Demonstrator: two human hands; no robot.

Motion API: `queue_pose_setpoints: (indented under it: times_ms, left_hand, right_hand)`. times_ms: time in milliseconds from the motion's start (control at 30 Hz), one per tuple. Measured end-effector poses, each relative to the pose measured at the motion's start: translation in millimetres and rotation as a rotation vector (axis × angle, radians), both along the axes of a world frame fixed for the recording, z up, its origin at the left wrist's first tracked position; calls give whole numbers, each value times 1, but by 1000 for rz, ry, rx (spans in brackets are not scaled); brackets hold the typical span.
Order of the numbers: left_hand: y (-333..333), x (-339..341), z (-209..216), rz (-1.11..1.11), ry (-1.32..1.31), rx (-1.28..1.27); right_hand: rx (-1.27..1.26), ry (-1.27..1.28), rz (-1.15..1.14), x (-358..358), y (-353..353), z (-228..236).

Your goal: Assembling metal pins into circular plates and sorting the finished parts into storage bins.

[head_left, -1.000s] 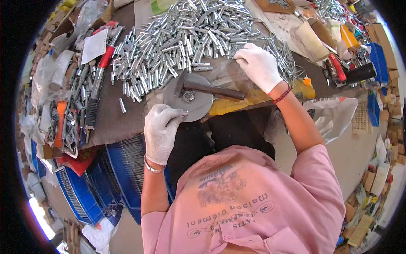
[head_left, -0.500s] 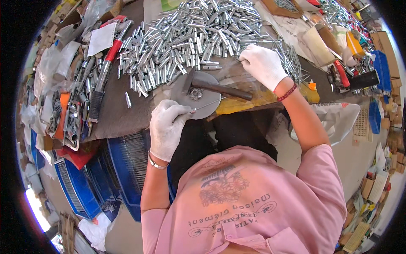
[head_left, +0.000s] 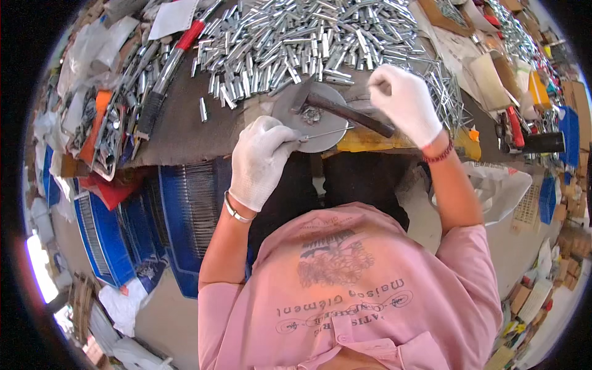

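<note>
My white-gloved left hand (head_left: 262, 161) pinches one end of a thin metal rod (head_left: 330, 132), which points right across the near part of a round grey disc (head_left: 320, 145). On the disc lies a hammer (head_left: 351, 115), its dark handle slanting down to the right. Small shiny metal bits (head_left: 310, 115) sit beside the hammer's head. My right hand (head_left: 407, 103), also gloved, is closed with curled fingertips just beyond the handle's end; whatever its fingers may hold is hidden. Past the disc spreads a big pile of short silver metal tubes (head_left: 296, 46).
Thin metal rods (head_left: 445, 92) lie in a heap right of my right hand. A red-and-black bar tool (head_left: 163, 77) and an orange-handled tool (head_left: 94, 126) lie at the left among loose tools. Blue bins (head_left: 182, 246) stand below the bench's left edge.
The whole view has shifted, so the bench appears higher and further right. My right hand has come slightly nearer the hammer handle, its fingers more curled. The left hand still holds the rod.
</note>
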State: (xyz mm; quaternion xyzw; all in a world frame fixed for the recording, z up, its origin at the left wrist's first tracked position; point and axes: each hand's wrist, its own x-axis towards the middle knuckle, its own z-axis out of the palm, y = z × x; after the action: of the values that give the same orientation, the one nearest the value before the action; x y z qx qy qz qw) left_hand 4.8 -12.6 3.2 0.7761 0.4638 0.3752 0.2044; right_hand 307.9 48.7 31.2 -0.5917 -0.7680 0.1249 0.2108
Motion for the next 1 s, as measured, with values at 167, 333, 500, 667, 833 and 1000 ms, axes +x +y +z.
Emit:
queue_pose_setpoints:
  times_ms: [167,333,500,667,833,1000]
  left_hand:
    - [1,-1,-2,-11,19,2]
    - [1,-1,-4,-11,13,-31]
    - [0,-1,-5,1,14,-36]
    - [3,-1,-9,-8,16,70]
    - [4,-1,-10,-19,3,60]
    - [3,-2,-10,-23,2,25]
  right_hand:
    - [-113,450,211,-64,-49,3]
    - [122,366,308,-84,-51,-14]
    - [101,336,313,-87,-50,-18]
    - [134,337,316,-89,-51,-18]
    - [198,61,386,-82,-55,-9]
    - [214,-111,164,-45,-51,-3]
